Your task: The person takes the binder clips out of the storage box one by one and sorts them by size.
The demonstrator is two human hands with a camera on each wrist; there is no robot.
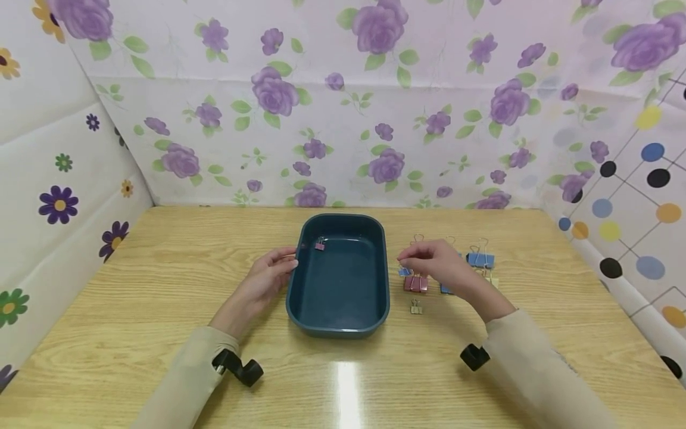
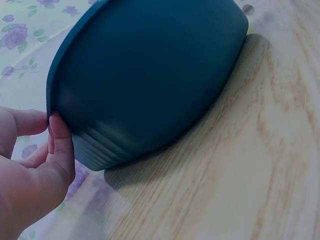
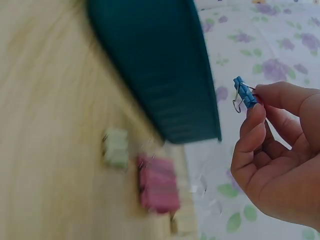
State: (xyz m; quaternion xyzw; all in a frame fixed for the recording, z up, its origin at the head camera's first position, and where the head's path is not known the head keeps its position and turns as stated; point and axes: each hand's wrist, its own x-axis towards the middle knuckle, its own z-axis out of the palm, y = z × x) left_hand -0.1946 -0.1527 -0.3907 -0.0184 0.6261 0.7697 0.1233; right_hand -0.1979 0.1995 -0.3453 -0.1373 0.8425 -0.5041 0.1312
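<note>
A dark teal plastic bin (image 1: 337, 331) stands on the table, with a small pink binder clip (image 1: 320, 246) lying inside near its far left corner. My left hand (image 1: 262, 281) pinches the bin's left rim between thumb and fingers, as the left wrist view shows closely. Just right of the bin, my right hand (image 1: 442, 266) is raised, and its thumb and fingertips pinch a small blue binder clip (image 3: 244, 93). Below that hand lie a larger pink binder clip (image 1: 415, 285) and a small pale yellow binder clip (image 1: 416, 308).
More binder clips lie behind and right of the right hand, among them a large blue binder clip (image 1: 480, 260); the hand partly hides this group. The wooden table (image 1: 177, 286) ends at a flowered cloth wall (image 1: 343, 143) at the back. Patterned cloth closes off both sides.
</note>
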